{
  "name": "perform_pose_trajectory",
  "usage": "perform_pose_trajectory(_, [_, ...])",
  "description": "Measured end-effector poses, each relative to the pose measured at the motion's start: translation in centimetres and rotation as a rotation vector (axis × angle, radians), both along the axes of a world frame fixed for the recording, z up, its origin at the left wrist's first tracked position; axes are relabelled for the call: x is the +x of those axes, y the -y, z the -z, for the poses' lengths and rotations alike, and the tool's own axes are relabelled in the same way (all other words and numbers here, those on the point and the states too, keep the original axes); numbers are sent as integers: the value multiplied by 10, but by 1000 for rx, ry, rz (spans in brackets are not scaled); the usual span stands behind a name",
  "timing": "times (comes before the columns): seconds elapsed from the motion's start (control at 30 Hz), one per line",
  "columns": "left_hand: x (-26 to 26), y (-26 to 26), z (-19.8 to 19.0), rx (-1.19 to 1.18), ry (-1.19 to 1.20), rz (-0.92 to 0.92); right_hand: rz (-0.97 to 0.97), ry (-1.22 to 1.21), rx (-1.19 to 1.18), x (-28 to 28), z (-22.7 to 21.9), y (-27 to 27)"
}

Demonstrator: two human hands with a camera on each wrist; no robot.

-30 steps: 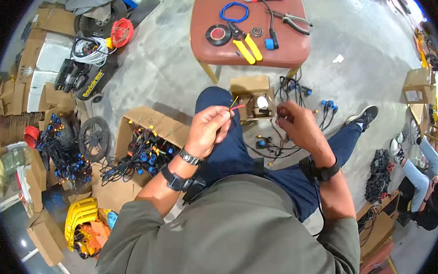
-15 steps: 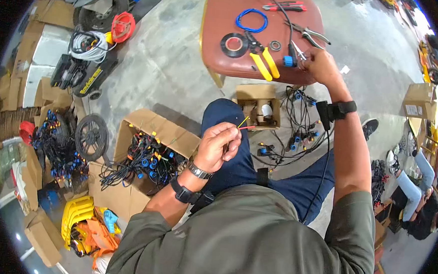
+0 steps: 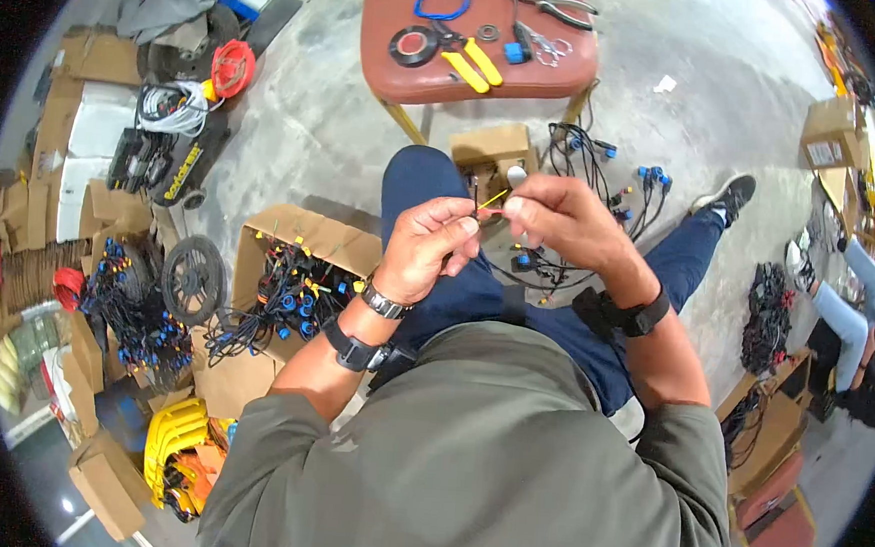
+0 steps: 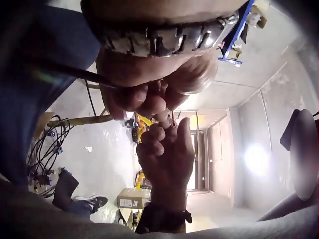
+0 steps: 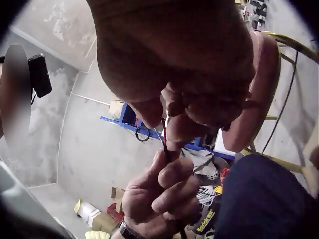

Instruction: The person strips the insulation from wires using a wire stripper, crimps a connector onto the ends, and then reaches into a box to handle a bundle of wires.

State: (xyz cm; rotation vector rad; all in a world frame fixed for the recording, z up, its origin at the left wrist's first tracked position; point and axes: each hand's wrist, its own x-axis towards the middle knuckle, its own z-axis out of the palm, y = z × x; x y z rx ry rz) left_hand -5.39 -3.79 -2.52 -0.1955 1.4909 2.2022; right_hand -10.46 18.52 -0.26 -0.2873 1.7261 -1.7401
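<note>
In front of the lap my left hand (image 3: 424, 245) pinches a thin cable whose end splits into a yellow wire (image 3: 495, 198), a black wire (image 3: 477, 190) and a red wire (image 5: 164, 128). My right hand (image 3: 568, 226) meets it from the right, thumb and forefinger pinching the red wire. The right wrist view has the two hands' fingertips close together at the wires. Small silver scissors (image 3: 549, 50) lie on the brown chair seat (image 3: 529, 91), near wire strippers (image 3: 480, 64) with yellow handles, a roll of black tape (image 3: 412, 46) and pliers (image 3: 564, 11).
A cardboard box (image 3: 310, 231) full of black cables with blue connectors stands left of the legs. A smaller open box (image 3: 490, 141) and loose cables (image 3: 580, 152) lie on the floor before the chair. Another person's legs (image 3: 848, 319) show at far right.
My right hand reached to the chair seat, left the scissors there and came back to the wires. My left hand has kept hold of the cable throughout.
</note>
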Motion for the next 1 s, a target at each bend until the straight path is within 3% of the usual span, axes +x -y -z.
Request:
perform_pose_trajectory(0.17, [23, -28, -6, -203, -108, 72, 146, -37, 22, 46, 3, -18])
perform_pose_trajectory(0.53, [34, -53, -16, -274, -76, -21, 390, -65, -26, 93, 24, -9])
perform_pose_trajectory(0.63, [36, -49, -20, -382, -81, 31, 288, 41, -105, 90, 22, -28])
perform_pose_trajectory(0.73, [45, -40, -26, -475, -71, 136, 382, -232, -82, 85, 31, -42])
perform_pose_trajectory(0.77, [46, -39, -25, -474, -61, 170, 347, -193, -183, 84, 31, -45])
perform_pose_trajectory(0.9, [50, -40, -23, -470, -115, 268, 169, -182, -187, 76, 9, -43])
perform_pose_trajectory(1.0, [52, -39, -20, -446, -208, 326, 16, -119, -67, 68, 8, -39])
